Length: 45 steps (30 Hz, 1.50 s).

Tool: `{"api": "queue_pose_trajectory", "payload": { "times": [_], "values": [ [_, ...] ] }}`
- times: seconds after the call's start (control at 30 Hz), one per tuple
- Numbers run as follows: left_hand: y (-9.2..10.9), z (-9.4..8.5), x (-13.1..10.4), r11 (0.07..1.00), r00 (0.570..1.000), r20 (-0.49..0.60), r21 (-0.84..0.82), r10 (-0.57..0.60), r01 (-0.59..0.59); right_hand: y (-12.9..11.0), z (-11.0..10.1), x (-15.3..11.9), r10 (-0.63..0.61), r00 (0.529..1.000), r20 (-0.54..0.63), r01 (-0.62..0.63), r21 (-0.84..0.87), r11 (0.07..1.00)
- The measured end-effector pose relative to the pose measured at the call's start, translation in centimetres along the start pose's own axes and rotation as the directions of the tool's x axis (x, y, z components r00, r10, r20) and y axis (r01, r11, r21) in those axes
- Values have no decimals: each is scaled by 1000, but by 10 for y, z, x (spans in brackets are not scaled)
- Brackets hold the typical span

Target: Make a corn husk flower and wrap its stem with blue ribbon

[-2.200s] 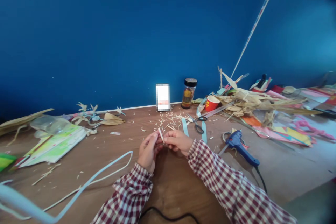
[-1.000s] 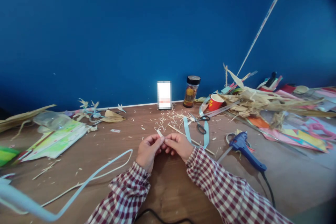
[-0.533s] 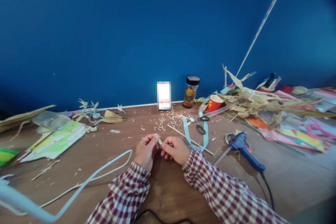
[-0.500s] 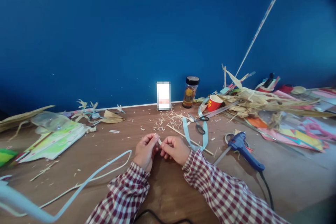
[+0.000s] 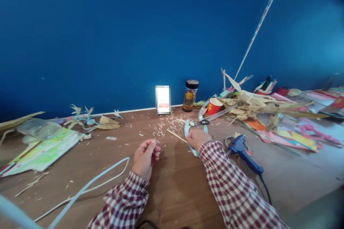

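Observation:
My left hand is raised over the brown table, thumb and fingers pinched together. A sliver of a small pale strip shows at its fingertips, mostly hidden. Farther right, my right hand reaches over a loop of light blue ribbon, beside black-handled scissors. Its fingers are hidden from me, so I cannot tell whether they grip anything. A thin pale stick lies just left of that hand, among scattered pale clippings.
A blue glue gun with a cord lies right of my right sleeve. Behind stand a lidded jar, a red paper cup and a blurred bright rectangle. Dried husks pile at right. A pale blue strip curves at left.
My hands have come apart: the right moved rightward to the ribbon and scissors, while the left stays near the middle. The view has shifted slightly right.

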<state>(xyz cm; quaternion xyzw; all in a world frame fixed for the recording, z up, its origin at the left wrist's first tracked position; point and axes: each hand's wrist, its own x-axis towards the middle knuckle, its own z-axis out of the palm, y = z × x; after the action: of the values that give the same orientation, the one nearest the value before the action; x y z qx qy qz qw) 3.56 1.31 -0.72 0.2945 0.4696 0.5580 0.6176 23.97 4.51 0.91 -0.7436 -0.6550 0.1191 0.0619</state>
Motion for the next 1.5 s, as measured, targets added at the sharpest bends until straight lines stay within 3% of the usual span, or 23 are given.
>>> {"api": "queue_pose_trajectory", "payload": {
  "times": [0.17, 0.37, 0.43, 0.5, 0.57, 0.63, 0.83, 1.23, 1.37, 1.5],
  "values": [
    [0, 1, -2, 999, 1000, 8, 38, -4, 4, 10, -10, 4, 19, 998, -53, -19, 2, 1000],
    [-2, 2, -2, 996, 1000, 18, 87, 23, -25, 36, -29, 9, 299, 926, -232, -323, -73, 944],
    [-4, 2, -2, 994, 999, 18, 100, 44, -46, 34, -28, 10, 227, 930, -289, -263, -91, 960],
    [-4, 2, -2, 992, 998, 18, 108, 64, -65, 26, -24, 12, 55, 951, -304, -101, -137, 986],
    [-4, 2, -1, 991, 997, 25, 103, 78, -80, 14, -21, 15, -104, 969, -222, 56, -212, 976],
    [-4, 1, -1, 993, 996, 40, 87, 80, -84, 2, -19, 21, -178, 978, -108, 143, -275, 951],
    [-3, 0, 1, 998, 999, 14, 43, 49, -49, -18, -20, 34, -217, 976, 3, 205, -339, 918],
    [-4, 0, 1, 998, 999, 12, 49, 48, -49, -16, -26, 40, -273, 959, 71, 282, -310, 908],
    [-5, 0, 2, 997, 998, 24, 50, 52, -53, -20, -25, 45, -294, 953, 72, 303, -237, 923],
    [-5, -1, 1, 998, 999, 18, 38, 50, -51, -16, -31, 41, -366, 931, -5, 364, -75, 928]
  ]
}}
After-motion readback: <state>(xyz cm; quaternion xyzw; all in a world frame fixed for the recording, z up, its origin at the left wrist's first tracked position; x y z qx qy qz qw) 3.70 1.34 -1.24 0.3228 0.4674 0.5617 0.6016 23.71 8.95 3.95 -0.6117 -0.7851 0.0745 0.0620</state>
